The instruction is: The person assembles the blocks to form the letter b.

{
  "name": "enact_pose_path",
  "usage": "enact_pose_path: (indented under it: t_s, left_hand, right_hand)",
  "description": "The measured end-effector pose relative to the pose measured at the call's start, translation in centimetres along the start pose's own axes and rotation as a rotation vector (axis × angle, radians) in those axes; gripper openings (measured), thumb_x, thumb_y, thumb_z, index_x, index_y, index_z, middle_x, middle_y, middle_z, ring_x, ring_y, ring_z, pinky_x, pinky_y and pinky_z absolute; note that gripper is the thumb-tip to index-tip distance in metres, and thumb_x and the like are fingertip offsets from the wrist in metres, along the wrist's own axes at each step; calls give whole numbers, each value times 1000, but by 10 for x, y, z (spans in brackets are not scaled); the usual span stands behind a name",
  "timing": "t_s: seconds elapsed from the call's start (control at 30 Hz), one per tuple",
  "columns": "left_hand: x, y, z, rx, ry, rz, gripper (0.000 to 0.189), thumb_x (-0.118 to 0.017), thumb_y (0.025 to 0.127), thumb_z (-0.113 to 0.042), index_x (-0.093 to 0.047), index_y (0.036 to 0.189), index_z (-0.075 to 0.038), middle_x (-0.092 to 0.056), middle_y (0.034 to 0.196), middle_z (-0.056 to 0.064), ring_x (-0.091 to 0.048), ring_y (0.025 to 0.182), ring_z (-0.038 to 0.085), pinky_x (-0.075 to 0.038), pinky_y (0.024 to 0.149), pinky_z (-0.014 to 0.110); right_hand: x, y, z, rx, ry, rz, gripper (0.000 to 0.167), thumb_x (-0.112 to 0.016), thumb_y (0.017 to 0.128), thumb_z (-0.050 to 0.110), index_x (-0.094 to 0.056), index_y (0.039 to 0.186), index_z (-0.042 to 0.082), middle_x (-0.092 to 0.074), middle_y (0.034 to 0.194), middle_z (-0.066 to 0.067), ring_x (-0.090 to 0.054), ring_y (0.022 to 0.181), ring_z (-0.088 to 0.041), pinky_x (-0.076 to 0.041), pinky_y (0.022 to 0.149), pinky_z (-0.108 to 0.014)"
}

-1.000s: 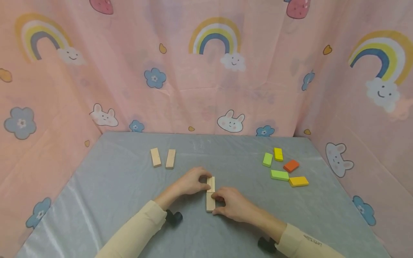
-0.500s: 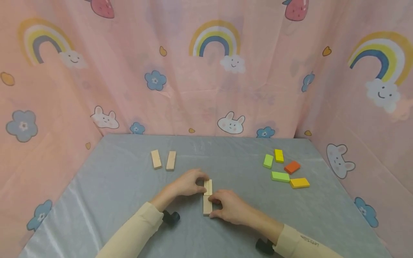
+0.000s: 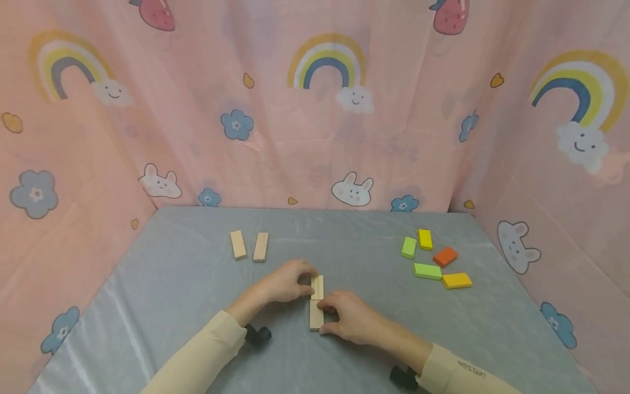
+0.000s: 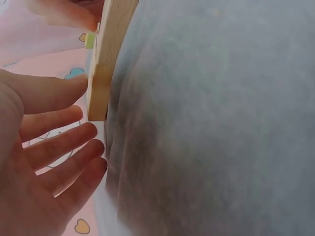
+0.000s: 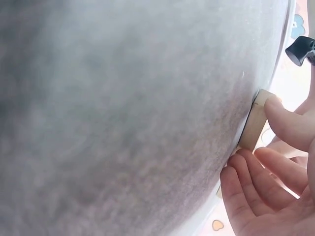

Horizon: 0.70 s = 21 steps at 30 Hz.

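Two plain wooden blocks lie end to end in front of me, the far block (image 3: pixel 318 287) with a lengthwise stripe and the near block (image 3: pixel 316 317) plain on top. My left hand (image 3: pixel 285 282) holds the far block by its corner, thumb on the left side and fingertips at the far end. The thumb meets the wooden block (image 4: pixel 101 83) in the left wrist view. From the right, my right hand (image 3: pixel 351 317) grips the near block, index finger over its top and thumb at the near corner. The right wrist view shows this wooden block (image 5: pixel 255 123) between thumb and fingers.
Two loose wooden blocks, one (image 3: pixel 238 244) beside the other (image 3: pixel 261 247), lie at the back left of the grey cloth (image 3: pixel 197 339). At the right are several coloured blocks, among them an orange one (image 3: pixel 445 256) and a green one (image 3: pixel 427 271). A pink curtain (image 3: pixel 305 137) encloses the table.
Over the first half second, both hands and the two joined blocks shifted slightly left and nearer. Since then they have stayed almost still. The view has tilted a little.
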<state>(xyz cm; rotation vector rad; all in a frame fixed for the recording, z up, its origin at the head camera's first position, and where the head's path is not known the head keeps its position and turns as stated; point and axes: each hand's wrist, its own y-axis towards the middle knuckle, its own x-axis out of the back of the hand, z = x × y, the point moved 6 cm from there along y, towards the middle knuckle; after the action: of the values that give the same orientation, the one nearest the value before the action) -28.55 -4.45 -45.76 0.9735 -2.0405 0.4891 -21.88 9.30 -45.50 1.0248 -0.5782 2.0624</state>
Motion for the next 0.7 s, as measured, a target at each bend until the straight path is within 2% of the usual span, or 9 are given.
enact_pose_path:
  t_s: [0.17, 0.33, 0.5, 0.7]
  left_hand:
    - [8, -4, 4, -8, -34, -46, 32, -70, 96, -13, -68, 126, -1, -67, 123, 11, -63, 116, 29, -51, 98, 48]
    - [27, -9, 9, -8, -39, -119, 29, -66, 99, -13, -69, 124, 1, -68, 120, 13, -64, 111, 28, -54, 93, 47]
    - [49, -13, 20, -17, -14, -253, 26, -68, 98, -12, -70, 121, 1, -69, 117, 13, -65, 104, 25, -55, 91, 42]
    - [75, -17, 35, -19, -57, -419, 25, -69, 97, -12, -71, 118, 1, -69, 114, 17, -65, 104, 30, -55, 91, 46]
  right_hand:
    - [0, -1, 0, 24, -9, -10, 40, -88, 81, 22, -74, 113, 4, -67, 98, 4, -59, 86, -7, -52, 76, -27]
    - [1, 0, 0, 7, -11, 0, 38, -88, 81, 22, -75, 112, 4, -67, 95, 5, -59, 84, -5, -52, 74, -27]
    - [2, -1, 1, 11, -12, -6, 38, -88, 81, 21, -75, 112, 3, -67, 95, 4, -60, 84, -6, -53, 75, -27]
    - [2, -1, 0, 4, 6, -13, 39, -88, 80, 18, -74, 112, 2, -69, 97, 2, -62, 87, -9, -54, 77, -29]
